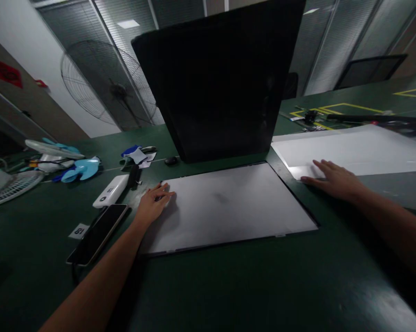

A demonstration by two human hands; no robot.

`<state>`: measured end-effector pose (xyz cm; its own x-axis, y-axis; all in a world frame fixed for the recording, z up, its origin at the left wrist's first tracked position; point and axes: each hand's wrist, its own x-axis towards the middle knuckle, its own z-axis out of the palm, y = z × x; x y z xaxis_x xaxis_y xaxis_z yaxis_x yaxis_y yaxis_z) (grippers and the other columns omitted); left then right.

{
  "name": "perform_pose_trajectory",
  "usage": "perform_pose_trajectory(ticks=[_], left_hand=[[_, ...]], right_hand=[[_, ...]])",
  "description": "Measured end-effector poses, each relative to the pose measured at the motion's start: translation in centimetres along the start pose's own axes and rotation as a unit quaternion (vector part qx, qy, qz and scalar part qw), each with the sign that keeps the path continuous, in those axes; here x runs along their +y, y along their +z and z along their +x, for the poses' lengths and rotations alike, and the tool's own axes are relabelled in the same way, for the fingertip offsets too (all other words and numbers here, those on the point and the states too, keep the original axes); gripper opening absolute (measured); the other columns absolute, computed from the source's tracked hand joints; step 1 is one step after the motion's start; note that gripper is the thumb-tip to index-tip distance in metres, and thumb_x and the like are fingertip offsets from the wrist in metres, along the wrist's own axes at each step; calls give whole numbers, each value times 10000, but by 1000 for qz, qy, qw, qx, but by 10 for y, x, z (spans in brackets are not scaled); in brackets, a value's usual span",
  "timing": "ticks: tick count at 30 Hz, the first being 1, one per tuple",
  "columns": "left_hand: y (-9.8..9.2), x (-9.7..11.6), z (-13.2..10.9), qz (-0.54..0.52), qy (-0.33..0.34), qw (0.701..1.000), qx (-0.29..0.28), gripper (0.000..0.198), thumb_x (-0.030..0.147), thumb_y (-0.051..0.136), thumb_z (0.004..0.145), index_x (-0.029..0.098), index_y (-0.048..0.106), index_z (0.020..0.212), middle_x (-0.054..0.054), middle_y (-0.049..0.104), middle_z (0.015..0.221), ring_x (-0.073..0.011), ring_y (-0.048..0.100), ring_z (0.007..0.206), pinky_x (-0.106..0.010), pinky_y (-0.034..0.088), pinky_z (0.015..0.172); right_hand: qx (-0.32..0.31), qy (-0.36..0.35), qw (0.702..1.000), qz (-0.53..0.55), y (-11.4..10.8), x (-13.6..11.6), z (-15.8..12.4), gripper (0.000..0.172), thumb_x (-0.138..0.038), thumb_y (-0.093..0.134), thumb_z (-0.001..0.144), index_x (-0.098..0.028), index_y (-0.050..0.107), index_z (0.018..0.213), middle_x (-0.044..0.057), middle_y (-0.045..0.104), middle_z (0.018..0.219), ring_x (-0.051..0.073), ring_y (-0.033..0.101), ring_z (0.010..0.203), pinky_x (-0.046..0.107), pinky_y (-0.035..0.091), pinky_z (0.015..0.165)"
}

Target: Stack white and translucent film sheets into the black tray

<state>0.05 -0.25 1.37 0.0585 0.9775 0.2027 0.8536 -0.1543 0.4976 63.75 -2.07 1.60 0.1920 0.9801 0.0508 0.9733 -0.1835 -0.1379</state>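
Dim interior. I am facing a broad green table (208, 295), its near right corner catching a dull glare, yellow lines (355, 107) marking its far right. Beyond, glass partitions with slatted blinds (346, 50) are spanning the back, bright light panels (127, 24) showing against them. Left, a pale wall (38, 53) is meeting a brown surface (38, 106) bearing a red panel (5, 72). A wire-caged fan (118, 90) is standing nearby; a dark chair back (370, 71) is rising opposite.

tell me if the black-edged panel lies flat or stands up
Flat: visible edges of the panel run along the table.
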Motion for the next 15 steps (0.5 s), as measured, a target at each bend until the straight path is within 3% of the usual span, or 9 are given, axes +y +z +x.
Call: perform_pose_trajectory(ticks=[4,8,12,15], left_hand=[[-1,3,-2,13,-2,1000,4,339,419,588,934,311,875,1079,-61,681,1533,-316,495,1573,-636,233,1343],[1,8,-4,33,-6,999,23,333,470,667,899,325,851,1137,-66,706,1513,-343,523,1546,-669,201,1339],[2,13,-5,46,-8,998,40,471,573,761,828,317,818,1220,-103,698,1511,-374,570,1487,-680,219,1326],[2,14,-5,49,-7,998,41,523,612,760,818,305,816,1238,-123,688,1500,-387,588,1459,-654,292,1303]], right_hand=[[-36,44,998,-19,3,0,2,988,-872,259,1005,-206,390,1722,197,254,1788,440,280,1625,718,263,1244],[-23,57,998,-34,1,-6,0,1039,-917,235,955,-238,378,1729,165,253,1796,508,263,1597,787,258,1204],[-10,39,998,-41,-3,-10,-2,957,-875,283,959,-275,478,1678,126,388,1744,514,337,1532,772,317,1167],[1,24,999,-42,-8,-11,-5,908,-860,342,961,-259,597,1592,168,501,1650,513,415,1456,746,353,1123]])
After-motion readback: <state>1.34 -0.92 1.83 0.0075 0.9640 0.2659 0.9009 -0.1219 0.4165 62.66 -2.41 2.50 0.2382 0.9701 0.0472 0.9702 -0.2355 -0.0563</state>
